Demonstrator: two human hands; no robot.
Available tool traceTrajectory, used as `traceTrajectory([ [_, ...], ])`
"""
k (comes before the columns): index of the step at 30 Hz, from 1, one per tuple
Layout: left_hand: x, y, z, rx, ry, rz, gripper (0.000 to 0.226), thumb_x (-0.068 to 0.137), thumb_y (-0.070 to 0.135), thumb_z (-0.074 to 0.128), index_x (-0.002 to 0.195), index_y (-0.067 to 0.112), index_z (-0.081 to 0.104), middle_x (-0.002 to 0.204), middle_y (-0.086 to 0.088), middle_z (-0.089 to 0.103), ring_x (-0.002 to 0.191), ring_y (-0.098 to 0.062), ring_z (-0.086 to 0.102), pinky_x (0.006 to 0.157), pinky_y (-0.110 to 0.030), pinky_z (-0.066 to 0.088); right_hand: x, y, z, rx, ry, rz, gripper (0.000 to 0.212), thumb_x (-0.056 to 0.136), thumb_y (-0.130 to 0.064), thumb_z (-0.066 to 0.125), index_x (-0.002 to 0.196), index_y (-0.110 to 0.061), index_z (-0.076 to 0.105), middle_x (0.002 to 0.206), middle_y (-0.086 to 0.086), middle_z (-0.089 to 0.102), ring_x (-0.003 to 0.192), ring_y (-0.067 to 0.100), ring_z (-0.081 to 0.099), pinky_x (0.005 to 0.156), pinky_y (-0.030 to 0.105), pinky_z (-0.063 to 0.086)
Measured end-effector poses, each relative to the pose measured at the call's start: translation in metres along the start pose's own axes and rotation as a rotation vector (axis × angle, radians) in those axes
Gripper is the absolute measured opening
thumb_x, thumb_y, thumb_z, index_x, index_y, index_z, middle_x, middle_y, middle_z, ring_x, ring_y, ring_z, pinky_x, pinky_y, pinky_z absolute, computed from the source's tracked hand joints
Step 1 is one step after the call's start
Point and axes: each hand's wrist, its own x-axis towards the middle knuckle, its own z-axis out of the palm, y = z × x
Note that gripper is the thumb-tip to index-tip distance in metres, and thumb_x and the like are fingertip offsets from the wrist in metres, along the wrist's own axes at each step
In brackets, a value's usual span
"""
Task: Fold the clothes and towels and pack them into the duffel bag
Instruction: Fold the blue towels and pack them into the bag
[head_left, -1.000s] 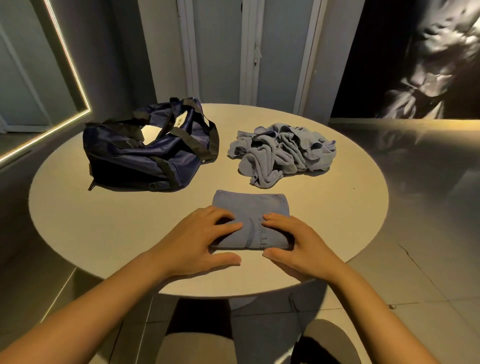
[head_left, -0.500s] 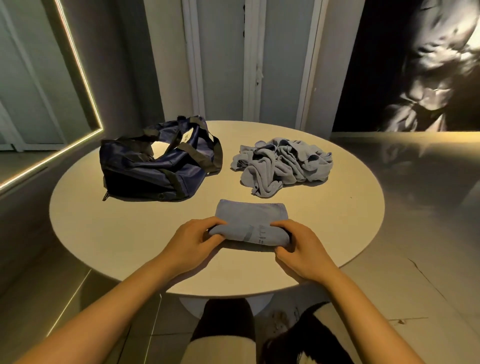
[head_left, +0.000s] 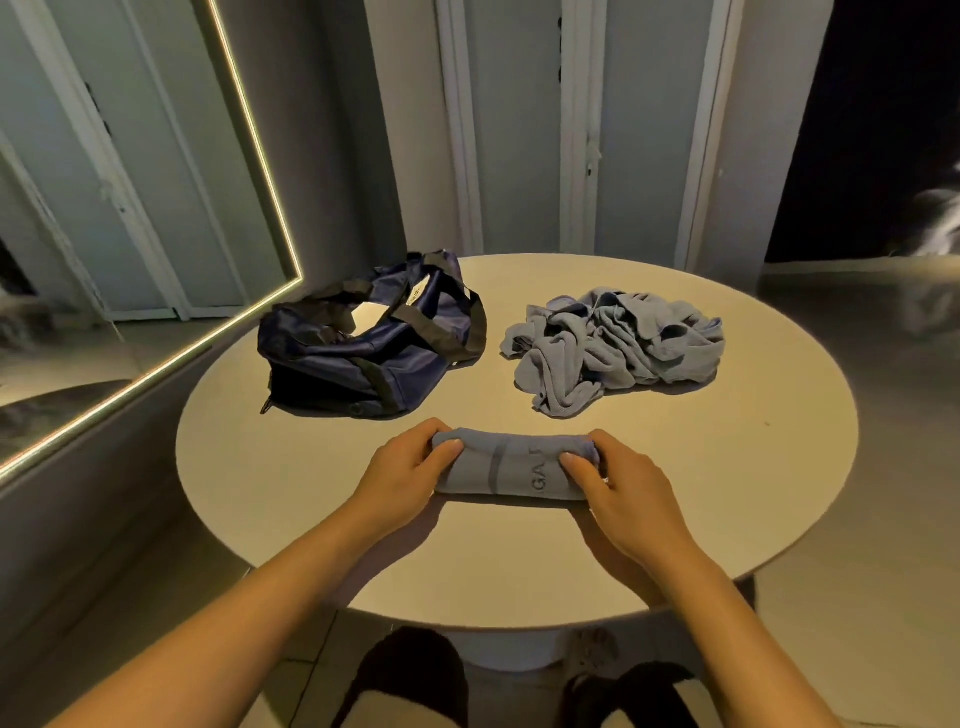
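A person's left hand (head_left: 410, 467) and right hand (head_left: 618, 483) grip the two ends of a folded blue-grey towel (head_left: 511, 470) on the near side of a round bench (head_left: 727, 467), fingers (head_left: 451, 446) curled over its top. One piece is folded and none visibly packed. The navy duffel bag (head_left: 363, 348) lies open behind, beside a crumpled heap of towels (head_left: 618, 348) apparently yet to be folded.
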Motion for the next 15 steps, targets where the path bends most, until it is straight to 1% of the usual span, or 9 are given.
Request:
traceTrajectory([
  [2, 0.005, 0.003, 0.009, 0.04, 0.079, -0.01, 0.021, 0.107, 0.039, 0.048, 0.091, 0.031, 0.06, 0.087, 0.011, 0.069, 0.082, -0.007, 0.064, 0.068, -0.029, 0.052, 0.011, -0.002, 0.003, 0.011, 0.022, 0.054, 0.027, 0.104, -0.043, 0.048, 0.079, -0.035, 0.043, 0.072, -0.013, 0.056, 0.066, 0.006, 0.052, 0.055, 0.023, 0.034],
  [4, 0.009, 0.005, 0.017, 0.088, 0.154, -0.019, 0.022, 0.106, 0.041, 0.047, 0.093, 0.029, 0.06, 0.089, 0.008, 0.07, 0.082, -0.008, 0.064, 0.067, -0.029, 0.053, 0.02, -0.004, 0.006, 0.039, 0.048, 0.107, 0.031, 0.104, -0.044, 0.048, 0.075, -0.035, 0.041, 0.07, -0.012, 0.053, 0.065, 0.007, 0.05, 0.054, 0.025, 0.03],
  [6, 0.016, 0.006, 0.023, 0.129, 0.21, -0.041, 0.024, 0.106, 0.043, 0.047, 0.098, 0.025, 0.061, 0.09, 0.004, 0.07, 0.082, -0.013, 0.065, 0.068, -0.032, 0.054, 0.028, -0.004, 0.01, 0.045, 0.081, 0.155, 0.031, 0.103, -0.045, 0.049, 0.075, -0.031, 0.046, 0.071, -0.009, 0.056, 0.066, 0.011, 0.053, 0.053, 0.027, 0.03],
  [7, 0.02, 0.006, 0.026, 0.153, 0.227, -0.06, 0.026, 0.106, 0.043, 0.047, 0.099, 0.024, 0.062, 0.089, 0.003, 0.069, 0.081, -0.016, 0.065, 0.066, -0.032, 0.052, 0.032, -0.003, 0.012, 0.037, 0.096, 0.18, 0.032, 0.103, -0.046, 0.048, 0.077, -0.027, 0.051, 0.072, -0.005, 0.059, 0.068, 0.014, 0.056, 0.054, 0.03, 0.032],
  [9, 0.03, 0.006, 0.031, 0.217, 0.235, -0.103, 0.029, 0.106, 0.042, 0.046, 0.102, 0.02, 0.064, 0.091, -0.002, 0.07, 0.081, -0.022, 0.064, 0.065, -0.032, 0.046, 0.038, -0.002, 0.017, 0.019, 0.125, 0.229, 0.038, 0.102, -0.047, 0.048, 0.076, -0.021, 0.054, 0.072, -0.001, 0.06, 0.068, 0.018, 0.057, 0.054, 0.032, 0.033],
  [13, 0.052, 0.004, 0.035, 0.341, 0.171, -0.239, 0.035, 0.106, 0.038, 0.046, 0.116, 0.012, 0.068, 0.109, -0.013, 0.072, 0.096, -0.031, 0.066, 0.081, -0.041, 0.053, 0.053, 0.002, 0.022, -0.05, 0.143, 0.296, 0.041, 0.101, -0.041, 0.05, 0.069, -0.015, 0.052, 0.065, 0.002, 0.056, 0.06, 0.015, 0.05, 0.051, 0.031, 0.03],
  [15, 0.06, 0.004, 0.036, 0.359, 0.151, -0.307, 0.033, 0.106, 0.036, 0.047, 0.115, 0.012, 0.068, 0.111, -0.013, 0.071, 0.097, -0.032, 0.065, 0.082, -0.039, 0.051, 0.059, 0.004, 0.023, -0.096, 0.142, 0.315, 0.039, 0.101, -0.038, 0.052, 0.071, -0.013, 0.053, 0.065, 0.002, 0.054, 0.057, 0.014, 0.046, 0.049, 0.03, 0.028],
])
